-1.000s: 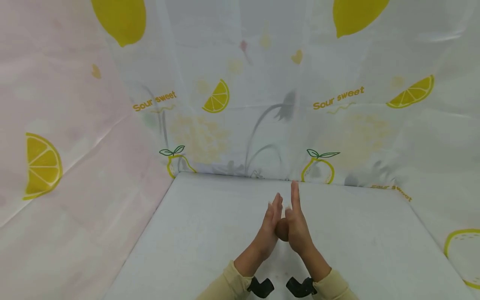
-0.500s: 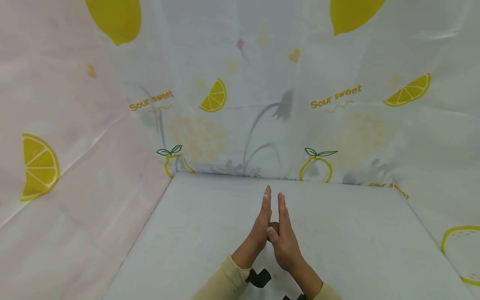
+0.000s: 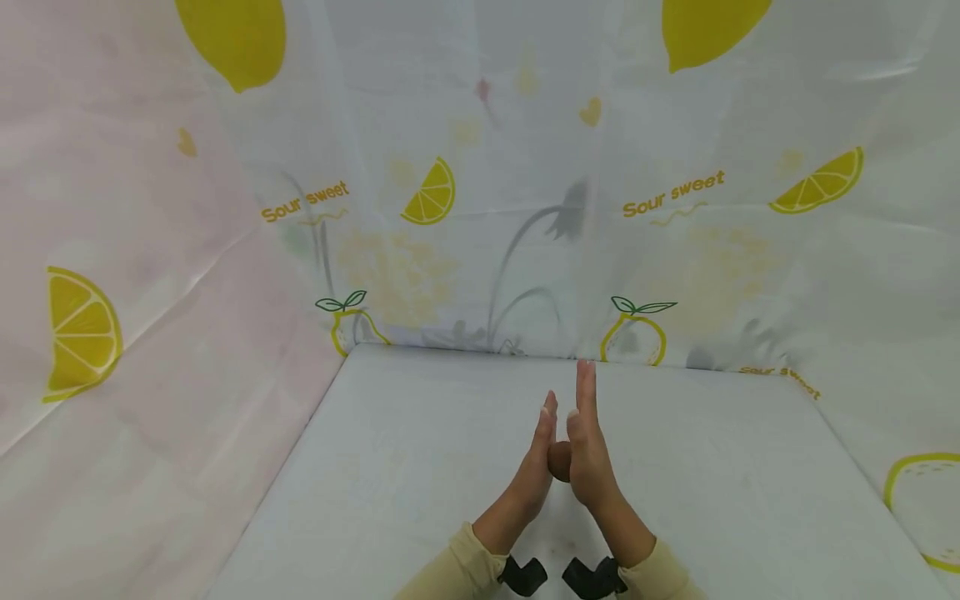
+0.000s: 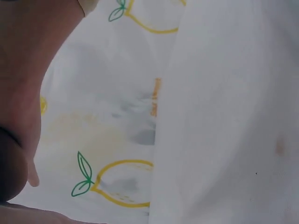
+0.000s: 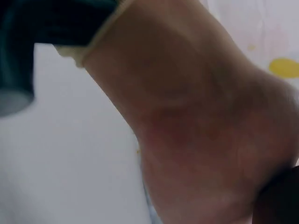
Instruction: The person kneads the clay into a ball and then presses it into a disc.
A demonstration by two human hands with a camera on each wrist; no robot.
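Note:
A small brown ball [image 3: 558, 461] sits between my two palms above the white table. My left hand [image 3: 534, 473] presses its palm to the ball from the left, fingers straight and pointing away from me. On the other side, my right hand [image 3: 592, 461] presses too, its straight fingers reaching farther forward than the left ones. Part of the brown ball [image 4: 11, 165] shows at the left edge of the left wrist view. A dark shape [image 5: 280, 198] fills the lower right corner of the right wrist view, too dim to make out. What the ball is made of I cannot tell.
The white table top [image 3: 420, 450] extends around both hands. Behind it hangs a lemon-printed sheet [image 3: 465, 275], which also covers the sides. Black devices [image 3: 523, 577] are strapped at both wrists. Faint brownish marks [image 3: 564, 547] lie on the table below the hands.
The right hand slid back toward me while the left moved forward, then both reversed: the right is forward again and the left is back. The ball shifted between the palms with them.

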